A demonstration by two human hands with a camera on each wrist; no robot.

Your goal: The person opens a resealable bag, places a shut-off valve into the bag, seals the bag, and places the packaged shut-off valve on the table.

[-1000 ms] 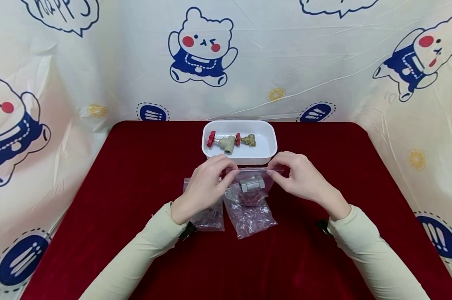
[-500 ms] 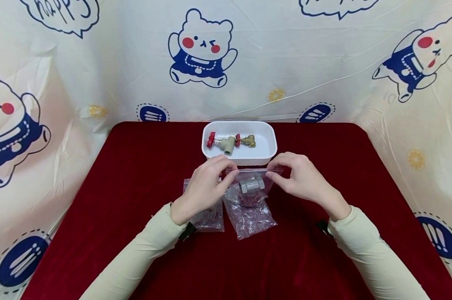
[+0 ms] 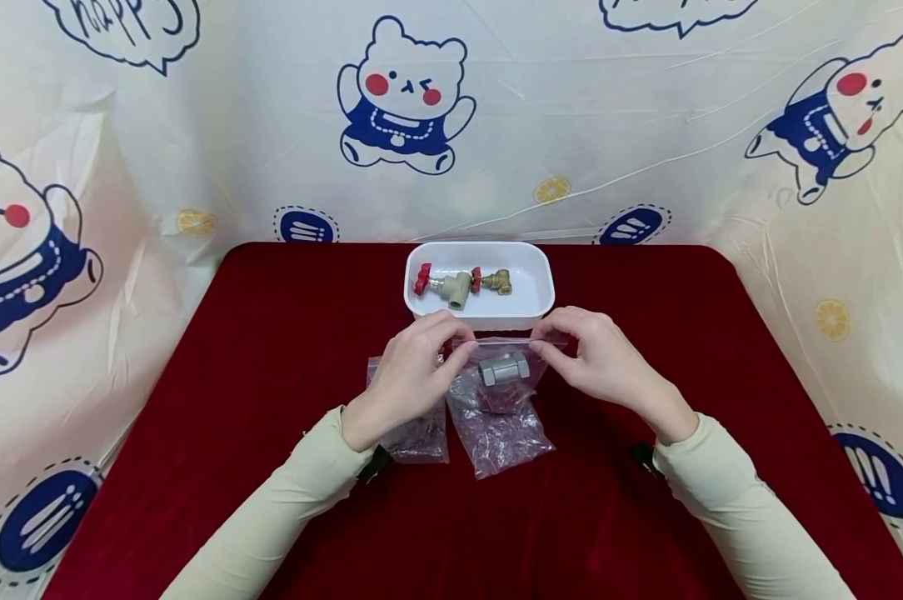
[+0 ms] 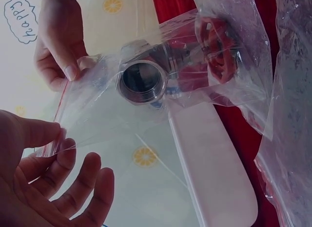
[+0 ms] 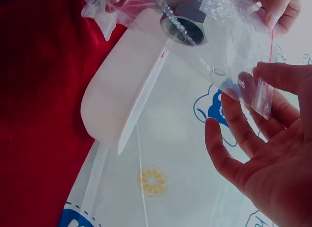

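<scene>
We've got a dark red surface [image 3: 571, 517], pale backdrop [image 3: 646, 108] behind and along both sides, printed with cartoon bears [image 3: 402, 108], orange slices [image 3: 552, 190], blue badges [image 3: 631, 226].

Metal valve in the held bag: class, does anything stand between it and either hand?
Yes: the clear bag encloses the metal valve. The left hand and right hand pinch the bag's top edge, so the bag itself lies between them and the valve.
</scene>
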